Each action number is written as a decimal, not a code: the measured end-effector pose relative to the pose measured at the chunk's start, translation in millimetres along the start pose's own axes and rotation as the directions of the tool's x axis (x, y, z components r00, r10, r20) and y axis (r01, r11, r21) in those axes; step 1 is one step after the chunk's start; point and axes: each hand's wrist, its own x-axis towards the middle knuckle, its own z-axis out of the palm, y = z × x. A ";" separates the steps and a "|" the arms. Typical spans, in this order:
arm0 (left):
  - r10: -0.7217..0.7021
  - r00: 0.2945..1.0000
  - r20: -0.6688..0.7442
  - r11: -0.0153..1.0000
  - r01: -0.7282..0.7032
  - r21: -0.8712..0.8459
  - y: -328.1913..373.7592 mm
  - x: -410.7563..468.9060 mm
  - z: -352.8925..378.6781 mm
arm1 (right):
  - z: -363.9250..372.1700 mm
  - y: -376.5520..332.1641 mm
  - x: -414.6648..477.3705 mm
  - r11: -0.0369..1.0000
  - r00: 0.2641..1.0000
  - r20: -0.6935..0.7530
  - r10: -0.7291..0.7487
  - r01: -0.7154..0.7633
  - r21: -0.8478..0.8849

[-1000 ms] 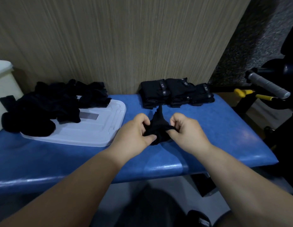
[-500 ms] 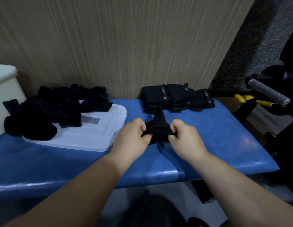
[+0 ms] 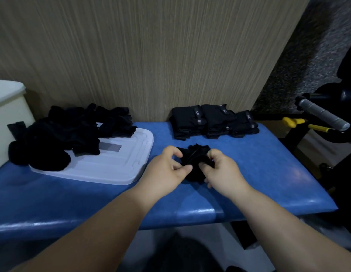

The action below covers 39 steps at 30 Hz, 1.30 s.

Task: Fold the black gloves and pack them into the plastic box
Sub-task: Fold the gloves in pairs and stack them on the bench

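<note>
A crumpled black glove (image 3: 194,160) lies bunched on the blue bench (image 3: 259,169) between my hands. My left hand (image 3: 166,167) pinches its left side, and my right hand (image 3: 221,169) grips its right side with curled fingers. A loose heap of unfolded black gloves (image 3: 62,134) rests on a white plastic lid (image 3: 115,163) at the left. A row of folded black gloves (image 3: 212,120) stands against the wall behind my hands. The corner of a white plastic box (image 3: 7,107) shows at the far left edge.
A wood-grain wall panel (image 3: 151,55) backs the bench. To the right stand dark exercise equipment with a grey handle (image 3: 322,114) and yellow parts (image 3: 294,122). The bench's front edge (image 3: 170,218) runs just above my forearms.
The glove was held up and stretched in a peak between my hands; now it is lowered and bunched onto the bench, hands close together. The view tilted slightly.
</note>
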 end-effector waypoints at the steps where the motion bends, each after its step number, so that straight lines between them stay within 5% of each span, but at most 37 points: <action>1: 0.006 1.000 -0.007 1.000 -0.006 0.022 -0.6 0.2 -0.4 | -2.1 -0.6 0.2 1.000 0.999 0.033 0.016 -0.017 0.023; 7: 0.037 0.998 -0.054 0.995 -0.032 0.092 -6.2 2.4 -0.4 | -20.1 -2.9 -0.6 0.873 0.971 0.163 0.174 -0.229 0.431; 14: 0.059 0.998 0.002 0.997 -0.059 0.051 -4.4 1.2 2.0 | -19.2 -5.5 2.2 0.738 0.890 0.255 0.378 -0.456 0.497; 27: 0.106 0.987 -0.119 0.973 -0.078 0.217 -2.1 -0.9 -0.6 | -20.0 4.7 10.7 0.775 0.931 0.180 0.318 -0.365 0.516; 33: -0.091 0.994 0.058 0.977 0.101 -0.188 4.6 0.4 -1.7 | -24.1 10.0 13.8 0.699 0.951 0.108 0.290 -0.288 0.655; 39: -0.129 0.989 0.073 0.954 0.144 -0.263 8.3 5.4 4.5 | -19.9 0.1 7.6 0.738 0.983 0.104 0.152 -0.183 0.649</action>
